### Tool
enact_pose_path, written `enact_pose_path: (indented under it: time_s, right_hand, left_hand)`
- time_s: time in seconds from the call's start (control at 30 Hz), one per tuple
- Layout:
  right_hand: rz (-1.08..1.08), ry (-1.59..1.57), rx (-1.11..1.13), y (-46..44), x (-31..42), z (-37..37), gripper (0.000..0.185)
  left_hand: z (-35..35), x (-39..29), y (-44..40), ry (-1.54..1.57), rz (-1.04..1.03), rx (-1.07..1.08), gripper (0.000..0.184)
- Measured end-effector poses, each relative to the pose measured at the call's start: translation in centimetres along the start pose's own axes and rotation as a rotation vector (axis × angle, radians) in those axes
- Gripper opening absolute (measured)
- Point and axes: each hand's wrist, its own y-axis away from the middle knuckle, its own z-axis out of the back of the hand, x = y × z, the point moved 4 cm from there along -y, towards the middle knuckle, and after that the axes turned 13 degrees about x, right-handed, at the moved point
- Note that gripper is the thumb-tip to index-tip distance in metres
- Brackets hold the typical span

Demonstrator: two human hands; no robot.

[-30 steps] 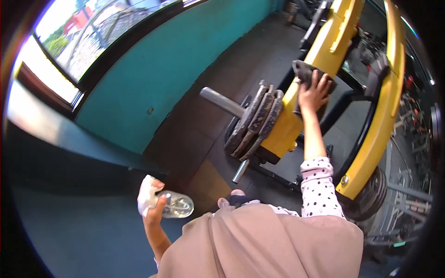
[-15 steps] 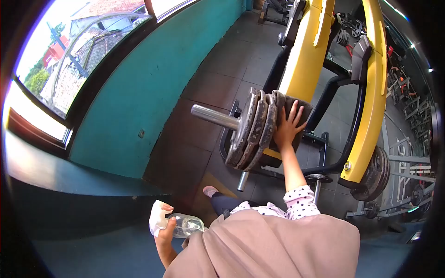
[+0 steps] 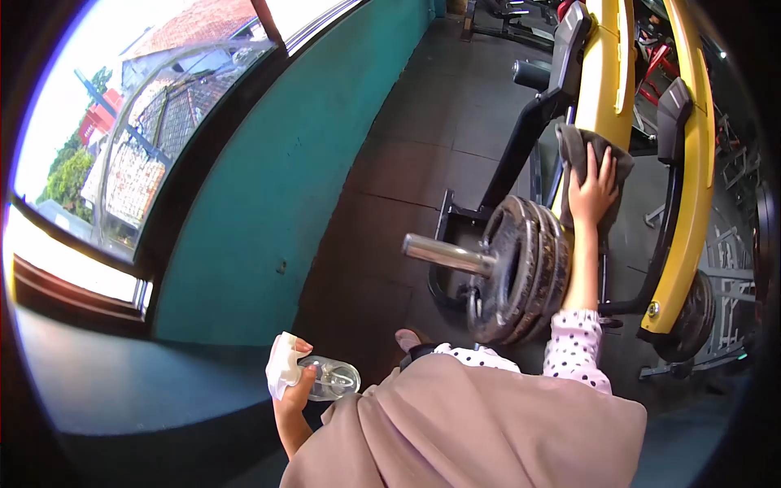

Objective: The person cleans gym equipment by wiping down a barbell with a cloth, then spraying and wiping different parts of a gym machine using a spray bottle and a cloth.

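My left hand (image 3: 294, 397) is closed around the neck of a clear spray bottle (image 3: 333, 379) with a white head, tilted sideways and holding some clear liquid. With fingers spread flat, my right hand (image 3: 592, 195) presses a dark grey cloth (image 3: 574, 145) against the yellow beam (image 3: 608, 77) of a weight machine. The cloth drapes over the beam's edges. Just below that hand, several worn black weight plates (image 3: 521, 268) sit on a metal peg (image 3: 443, 254) that sticks out to the left.
A second yellow beam (image 3: 691, 211) with a black plate (image 3: 690, 321) stands to the right. Black padded supports (image 3: 569, 53) rise beside the near beam. A teal wall (image 3: 277, 187) with windows runs along the left, and more gym equipment fills the far right.
My right hand and the cloth have slid up the yellow beam, away from the plates. The view has shifted, so the machine appears further right. The left hand still holds the spray bottle.
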Motion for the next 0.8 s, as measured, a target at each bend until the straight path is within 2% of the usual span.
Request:
enact_pose_path:
  time_s: [0.07,0.13,0.17,0.27,0.3,0.4,0.53,0.63,0.73,0.8]
  right_hand:
    - [0.073,-0.023,0.052,2.8,1.2,1.2,0.073]
    - [0.031,0.065,0.115,5.3,1.1,1.3,0.082]
    - [-0.142,0.172,0.168,6.3,0.9,1.8,0.095]
    - [-0.431,0.024,0.295,7.8,-0.8,1.0,0.102]
    - [-0.313,-0.032,0.211,8.0,-1.2,0.6,0.104]
    - [-0.215,-0.014,0.195,8.1,-1.7,0.3,0.103]
    - [-0.188,0.03,0.217,8.7,-1.5,0.5,0.097]
    - [-0.135,-0.056,0.178,9.0,-1.7,1.2,0.089]
    - [-0.079,-0.119,0.111,9.3,-2.6,0.5,0.082]
    - [-0.054,-0.139,0.075,9.8,-3.4,-0.1,0.08]
  left_hand:
    - [1.3,0.5,-2.5,-0.005,-0.018,0.025,0.03]
    - [2.1,1.1,-4.5,-0.002,-0.012,0.045,0.03]
    - [2.3,1.3,-5.5,0.005,-0.02,0.058,0.03]
    - [2.6,2.1,-8.3,0.039,-0.053,0.122,0.03]
    - [2.6,2.4,-9.2,0.061,-0.051,0.141,0.03]
    - [2.6,2.9,-12.0,0.069,-0.037,0.229,0.032]
    - [2.1,2.7,-16.3,0.061,-0.054,0.42,0.032]
    - [1.2,2.3,-20.0,0.064,-0.039,0.578,0.034]
    - [-1.1,1.1,-23.6,-0.05,-0.282,0.783,0.032]
    - [-3.3,1.1,-25.1,-0.132,-0.33,0.89,0.028]
